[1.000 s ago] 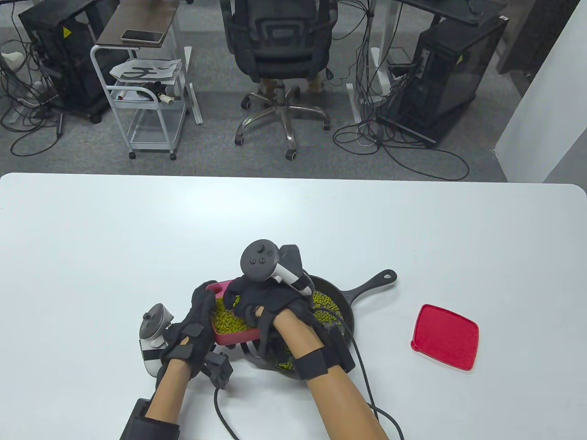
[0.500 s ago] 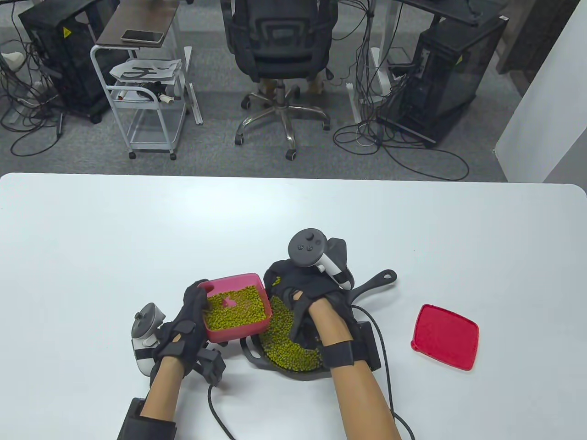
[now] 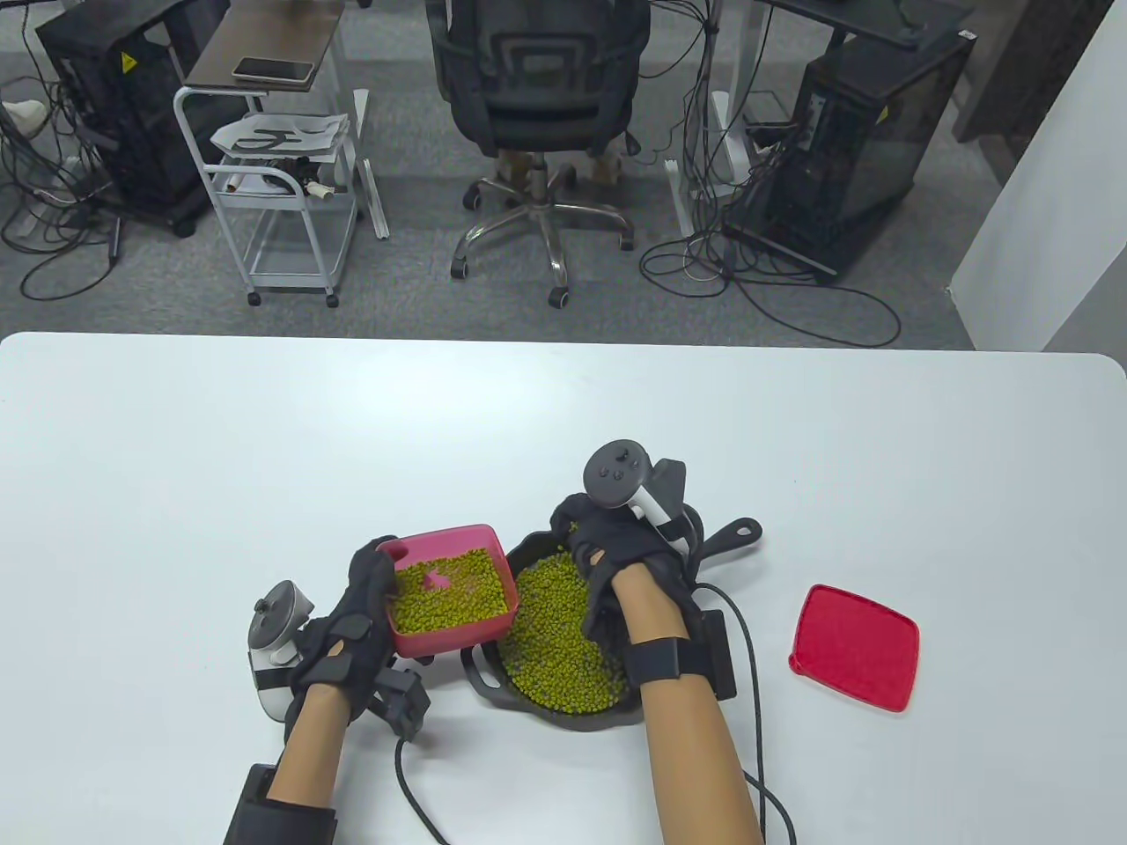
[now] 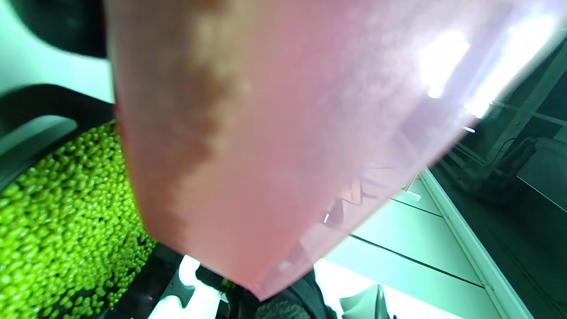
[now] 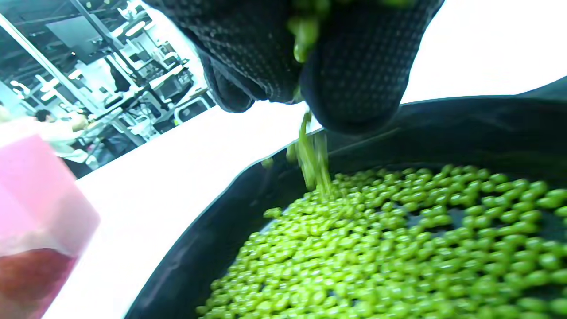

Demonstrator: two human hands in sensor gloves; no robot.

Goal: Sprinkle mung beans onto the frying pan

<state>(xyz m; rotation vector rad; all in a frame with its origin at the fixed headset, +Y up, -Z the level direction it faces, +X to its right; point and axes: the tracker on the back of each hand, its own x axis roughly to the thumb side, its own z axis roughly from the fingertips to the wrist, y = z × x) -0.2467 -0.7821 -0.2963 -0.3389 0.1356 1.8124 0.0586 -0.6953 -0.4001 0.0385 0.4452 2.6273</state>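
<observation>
At the left, the left hand point(image 3: 352, 620) grips the pink container point(image 3: 453, 591) by its near-left side, fingers wrapped up over that wall, and holds it raised so that its right edge overhangs the left rim of the frying pan point(image 3: 537, 700); the left wrist view shows the container's underside above the pan's contents. Inside that grip the container holds a deep layer of mung beans point(image 3: 449, 598). To the right of it, the right hand point(image 3: 616, 550) hovers over the far part of the pan with its fingertips point(image 5: 354, 75) bunched together around a pinch of beans, and a thin stream falls from them into the pan directly below. The pan floor beneath that hand is already largely covered in green, so the sprinkling looks well advanced; what seems left is emptying this pinch and perhaps adding more. Well right of both hands, the red lid point(image 3: 852, 647) lies flat on the table point(image 3: 264, 422).
</observation>
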